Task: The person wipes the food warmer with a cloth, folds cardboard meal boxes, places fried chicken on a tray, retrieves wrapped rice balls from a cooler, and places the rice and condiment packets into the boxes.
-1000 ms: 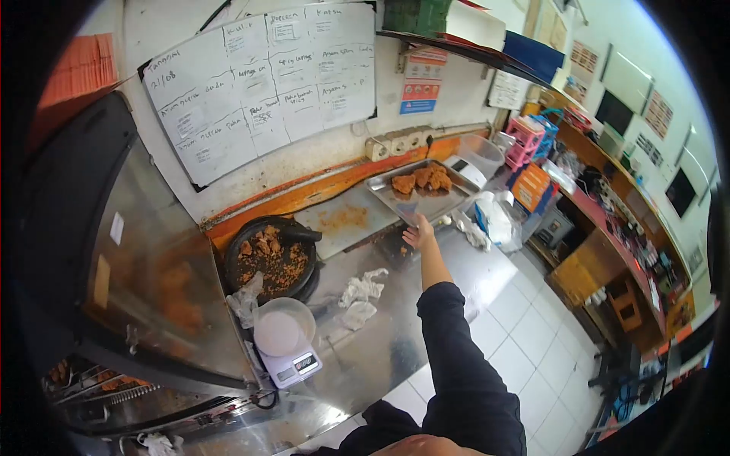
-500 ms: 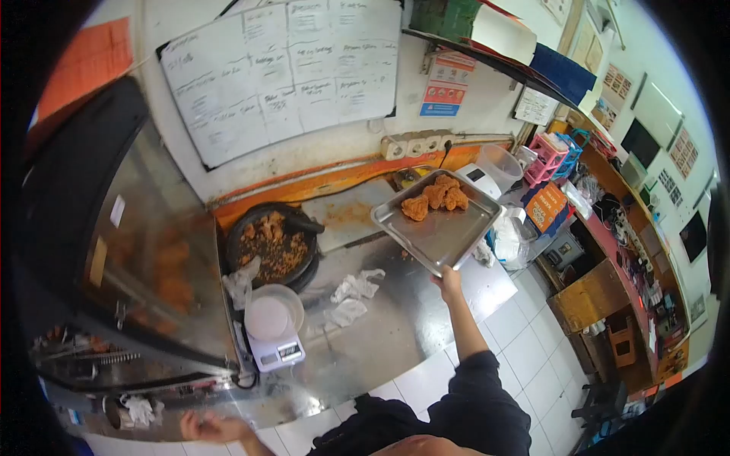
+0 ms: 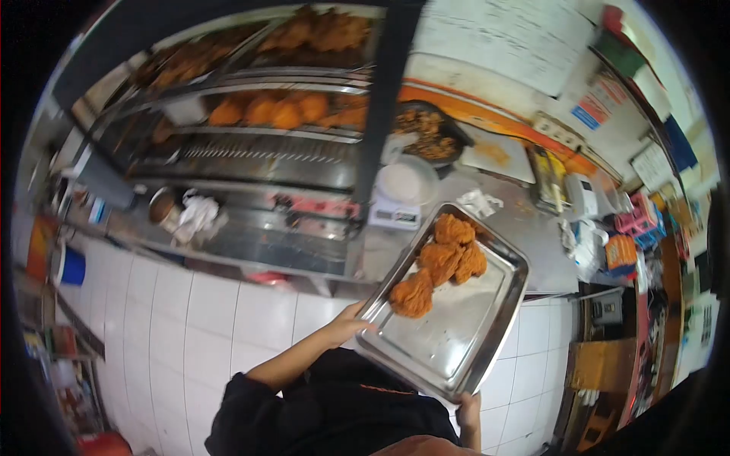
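A metal tray is tilted in front of my body, off the counter. Several pieces of fried chicken lie along its far left side. My left hand is closed round the tray's left rim, and my right hand grips its near right corner. Both sets of fingers are partly hidden by the tray. Beyond the rim stands a white kitchen scale with a round container on top. Crumpled white paper lies on the counter behind the tray.
To the left is a display cabinet with wire racks and fried pieces. A dark bowl of brown bits sits at the back. A metal cup is below the cabinet. White floor tiles lie below the counter.
The tray has come off the far counter side toward my body and turned. My left hand, empty before, now holds its rim. My view has swung left toward the cabinet.
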{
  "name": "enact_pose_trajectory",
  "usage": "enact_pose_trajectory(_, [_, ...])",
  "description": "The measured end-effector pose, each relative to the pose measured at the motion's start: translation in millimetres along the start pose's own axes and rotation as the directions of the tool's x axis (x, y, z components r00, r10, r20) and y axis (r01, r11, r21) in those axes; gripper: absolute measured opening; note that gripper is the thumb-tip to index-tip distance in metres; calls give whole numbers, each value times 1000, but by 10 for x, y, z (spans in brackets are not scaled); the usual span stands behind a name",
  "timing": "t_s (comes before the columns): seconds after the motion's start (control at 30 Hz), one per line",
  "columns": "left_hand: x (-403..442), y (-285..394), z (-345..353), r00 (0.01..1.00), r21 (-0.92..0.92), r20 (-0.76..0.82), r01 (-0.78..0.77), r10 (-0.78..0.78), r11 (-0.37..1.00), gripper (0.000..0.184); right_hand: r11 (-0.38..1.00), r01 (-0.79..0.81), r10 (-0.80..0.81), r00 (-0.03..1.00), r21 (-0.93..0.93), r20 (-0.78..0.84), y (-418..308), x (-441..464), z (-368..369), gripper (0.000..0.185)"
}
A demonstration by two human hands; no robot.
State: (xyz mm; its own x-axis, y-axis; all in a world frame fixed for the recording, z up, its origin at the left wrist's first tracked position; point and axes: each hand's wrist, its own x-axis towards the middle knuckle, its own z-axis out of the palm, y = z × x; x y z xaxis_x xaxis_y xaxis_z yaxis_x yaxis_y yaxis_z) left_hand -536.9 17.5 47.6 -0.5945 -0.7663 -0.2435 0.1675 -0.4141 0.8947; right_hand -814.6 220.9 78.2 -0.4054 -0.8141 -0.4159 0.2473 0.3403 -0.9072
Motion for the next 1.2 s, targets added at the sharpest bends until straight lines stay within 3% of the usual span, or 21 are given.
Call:
enact_pose_trajectory(0.07, [-783, -148, -264, 995, 18, -100, 26, -24, 1000, 66, 971, -162, 181, 979, -178, 96, -128, -394, 368, 36])
enact_pose_trajectory(0.1, [-1146, -153, -361, 992, 24, -111, 59, -56, 998, 68, 884, -332, 383, 918, -327, 104, -179, -516, 446, 32])
enact_pose_trajectory(0.13, [-1476, -123, -400, 985, 52, -168, 41, -32, 998, 69, 915, -345, 360, 932, -207, 36, -107, -653, 592, 24])
enact_pose_trajectory(0.2, [-1993, -40, -422, 970, 66, -242, 33, -17, 997, 69, 923, -224, 284, 945, -313, 161, -22, -723, 783, 21])
enact_pose_trajectory(0.27, [-2405, 6, -427, 905, 15, -422, 63, -51, 998, 69, 921, -122, 276, 875, -370, 399, 184, -619, 825, 21])
enact_pose_trajectory(0.33, [-2673, -76, -541, 839, -12, -543, 37, -37, 999, 77, 888, -189, 389, 795, -419, 465, 162, -516, 1079, 23])
enact_pose_trajectory(0.43, [-2815, 43, -721, 761, 64, -642, -65, 91, 996, 68, 913, 0, 255, 781, -408, 570, 355, -207, 1389, 19])
enact_pose_trajectory(0.47, [-2802, 54, -884, 756, 147, -639, -61, 142, 987, 68, 946, -2, 198, 796, -324, 573, 391, -102, 1544, 19])
enact_pose_trajectory(0.5, [-2736, 200, -958, 730, 202, -655, -79, 194, 976, 68, 891, 83, 206, 801, -446, 561, 42, -141, 1861, 21])
enact_pose_trajectory(0.6, [-2390, 456, -1512, 714, 242, -649, -134, 263, 961, 67, 964, 141, 12, 822, -224, 569, 168, 333, 2303, 13])
enact_pose_trajectory(0.67, [-2036, 759, -1764, 712, 196, -626, -251, 318, 948, 61, 964, 190, -41, 792, -183, 609, 43, 596, 2616, 15])
enact_pose_trajectory(0.7, [-1858, 796, -1955, 724, 174, -593, -312, 352, 934, 59, 985, 55, 50, 817, -163, 574, 117, 838, 2735, 17])
enact_pose_trajectory(0.73, [-1708, 944, -1919, 691, -22, -674, -371, 261, 928, 49, 985, 69, 35, 816, -158, 577, 30, 963, 2863, 17])
enact_pose_trajectory(0.8, [-1360, 922, -2165, 688, -80, -664, -454, 293, 887, 51, 997, 62, -13, 758, -52, 652, -182, 1184, 3120, 16])
enact_pose_trajectory(0.87, [-1171, 1026, -1898, 502, -80, -859, -325, 101, 942, 66, 993, 83, -13, 786, -86, 618, -226, 1495, 3301, 15])
enact_pose_trajectory(0.9, [-1083, 928, -1966, 602, -66, -795, -202, 70, 977, 80, 988, 86, 3, 817, -127, 577, -255, 1637, 3376, 14])
enact_pose_trajectory(0.93, [-974, 883, -1845, 541, -55, -839, -180, 52, 982, 76, 989, 94, -9, 818, -118, 575, -322, 1737, 3449, 14])
enact_pose_trajectory(1.0, [-750, 825, -1613, 566, -154, -824, -221, -2, 963, 64, 998, 6, 39, 756, -66, 654, -462, 1929, 3556, 14])
enact_pose_trajectory(1.1, [-346, 944, -1456, 688, -99, -708, -322, 161, 941, 33, 997, -40, 74, 785, -69, 615, -623, 2209, 3764, 16])
enact_pose_trajectory(1.13, [-168, 969, -1471, 703, -98, -693, -309, 158, 946, 33, 996, -36, 81, 725, -80, 684, -722, 2247, 3783, 23])
enact_pose_trajectory(1.2, [231, 1018, -1480, 627, 11, -702, -464, 337, 886, 22, 994, -36, 86, 835, -101, 544, -767, 2129, 3805, 46])
